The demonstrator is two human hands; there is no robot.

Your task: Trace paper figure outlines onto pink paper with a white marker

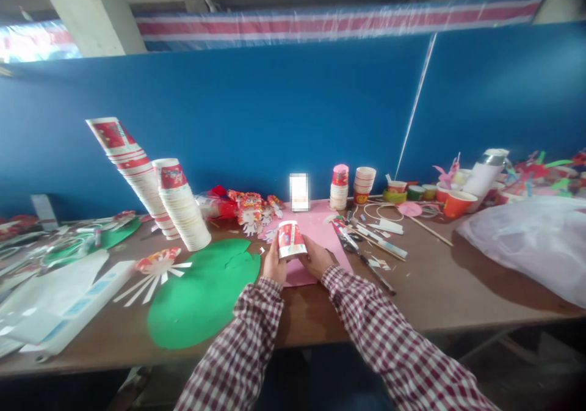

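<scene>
A red and white paper cup [292,239] is held between my two hands over the pink sheet [320,221], its wider rim toward me. My left hand [274,263] wraps the cup's left side. On the cup's lower right side is my right hand [317,258], its fingers partly hidden behind the cup. A large green paper shape [201,301] lies on the table left of my left hand. Beside it is a paper piece with a red patterned top and white strips [158,267].
Two tall leaning cup stacks [137,179] [180,206] stand at the left. Short cup stacks [339,188] [363,185] are behind the pink sheet. Pens [378,273] and scraps lie right. A plastic bag [526,246] bulges at far right, before a white thermos [485,176].
</scene>
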